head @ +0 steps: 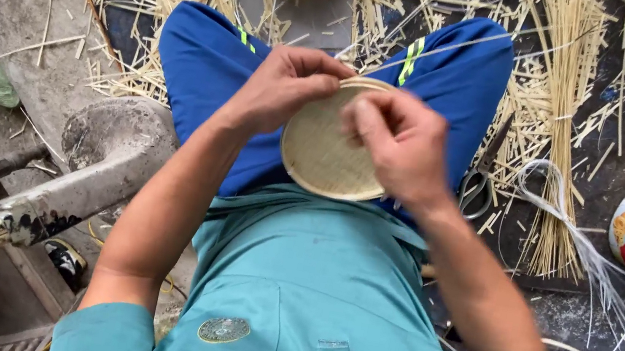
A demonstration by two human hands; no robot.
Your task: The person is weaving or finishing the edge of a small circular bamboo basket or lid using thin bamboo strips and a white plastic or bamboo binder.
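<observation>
While the small round woven tray (327,152) rests on the lap, left hand (281,84) and right hand (399,144) pinch its rim, apparently binding the edge with a thin strip (437,49), so tension must hold.

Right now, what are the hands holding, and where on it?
Both hold the small round woven bamboo tray at its upper rim: left hand at the upper left, right hand at the upper right.
</observation>
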